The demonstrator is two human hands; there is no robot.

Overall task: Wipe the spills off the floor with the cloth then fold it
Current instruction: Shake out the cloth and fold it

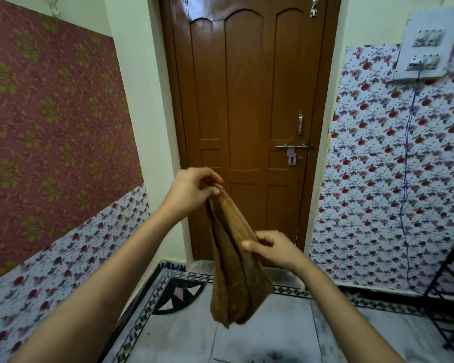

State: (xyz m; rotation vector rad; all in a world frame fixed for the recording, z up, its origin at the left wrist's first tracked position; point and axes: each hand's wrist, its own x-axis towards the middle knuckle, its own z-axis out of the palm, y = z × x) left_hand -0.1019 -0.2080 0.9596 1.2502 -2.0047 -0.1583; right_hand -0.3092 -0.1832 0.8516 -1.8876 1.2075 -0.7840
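Note:
A brown cloth [233,271] hangs in the air in long folds in front of the door. My left hand [192,191] pinches its top end, held higher. My right hand [273,247] grips the cloth's right edge lower down, thumb on top. The cloth's bottom dangles above the pale tiled floor [268,334], which shows dark smudges near the lower edge of the view.
A closed brown wooden door [247,100] stands straight ahead. Patterned walls close in on both sides. A black wire rack [451,292] sits at the right, under a hanging blue cable [406,158] from a switchboard [427,45]. The floor has a black-and-white border.

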